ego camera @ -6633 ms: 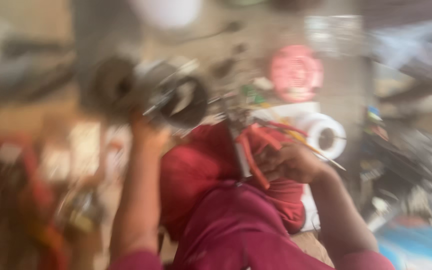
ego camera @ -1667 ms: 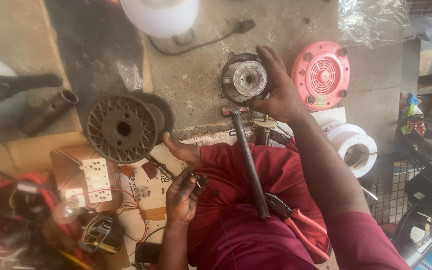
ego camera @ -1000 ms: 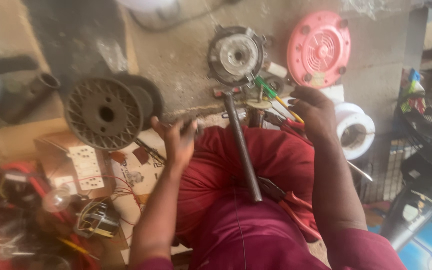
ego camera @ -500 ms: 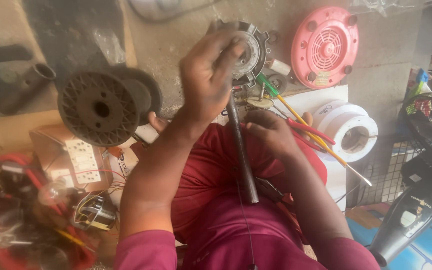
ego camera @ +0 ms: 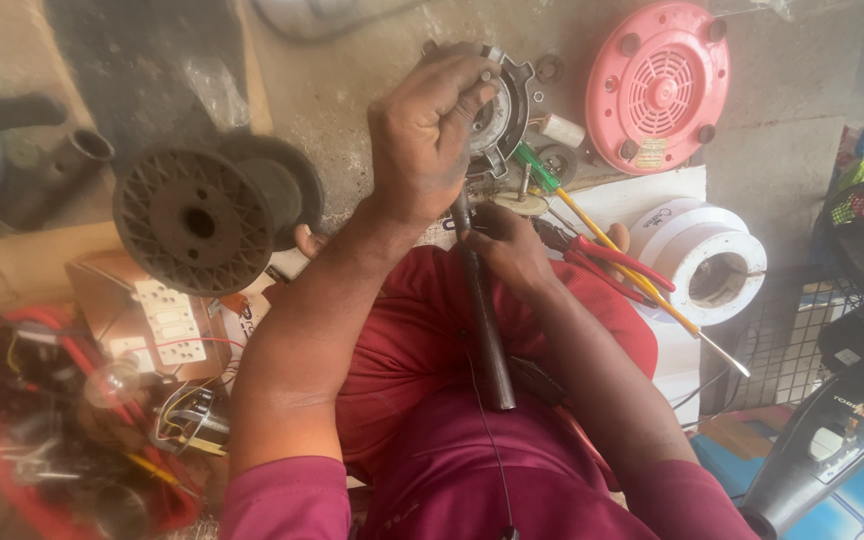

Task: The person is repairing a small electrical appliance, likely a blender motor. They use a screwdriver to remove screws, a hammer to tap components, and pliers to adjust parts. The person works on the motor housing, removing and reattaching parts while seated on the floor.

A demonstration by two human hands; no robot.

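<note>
Here we have our left hand (ego camera: 427,130) closed over the top of a round metal motor housing (ego camera: 502,100), fingers curled tight around its near rim, on the concrete floor just in front of our knees. Our right hand (ego camera: 507,250) is wrapped around the upper end of a dark steel rod (ego camera: 482,320), which runs from the housing back along our lap; whether the rod's tip sits inside the housing we cannot tell, since the left hand covers the joint.

We judge the housing to be heavy and rigid, a cast part with lugs on its rim, so the rim is the sound place to grip, clear of any windings inside. The rod looks stiff and smooth, likely to slip if oily, so it is best held near the top.

Counting: one motor housing, one rod, one pink vented fan cover (ego camera: 657,85) well to the right, one grey ribbed wire spool (ego camera: 192,220) to the left, one roll of white tape (ego camera: 712,275), one green-handled screwdriver with a yellow shaft (ego camera: 612,250), one pair of red-handled pliers (ego camera: 607,260) beside it, and one white switch board (ego camera: 167,330) among tangled wires.
</note>
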